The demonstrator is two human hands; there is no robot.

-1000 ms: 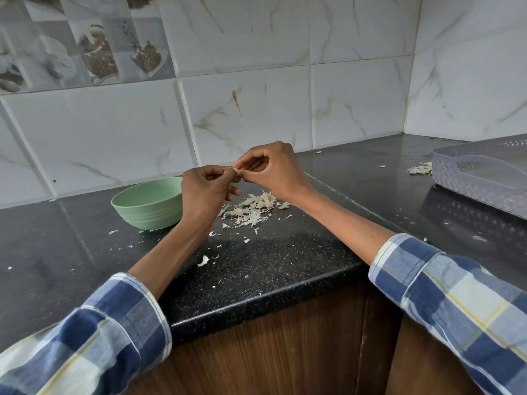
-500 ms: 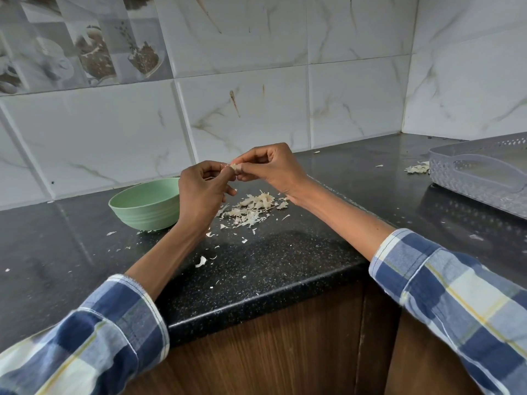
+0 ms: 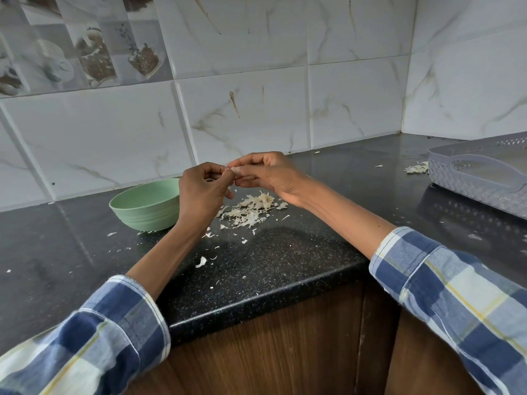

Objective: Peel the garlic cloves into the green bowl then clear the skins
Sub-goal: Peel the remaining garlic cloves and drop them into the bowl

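Note:
Both hands meet above the black counter (image 3: 285, 252), pinching one small pale garlic clove (image 3: 234, 169) between their fingertips. My left hand (image 3: 202, 192) holds it from the left, and my right hand (image 3: 271, 175) grips it from the right with thumb and forefinger. The green bowl (image 3: 142, 208) stands on the counter just left of my left hand; its inside is hidden from here. A heap of pale garlic skins (image 3: 251, 209) lies on the counter below and between the hands.
Loose skin flakes (image 3: 201, 262) are scattered toward the counter's front edge. A grey perforated tray (image 3: 479, 178) sits at the right, with a small clump of skins (image 3: 417, 168) beside it. The tiled wall runs close behind.
The hands stay together on the clove, the fingers shifting slightly as they work at it. The view has tilted a little; bowl and skins have not moved.

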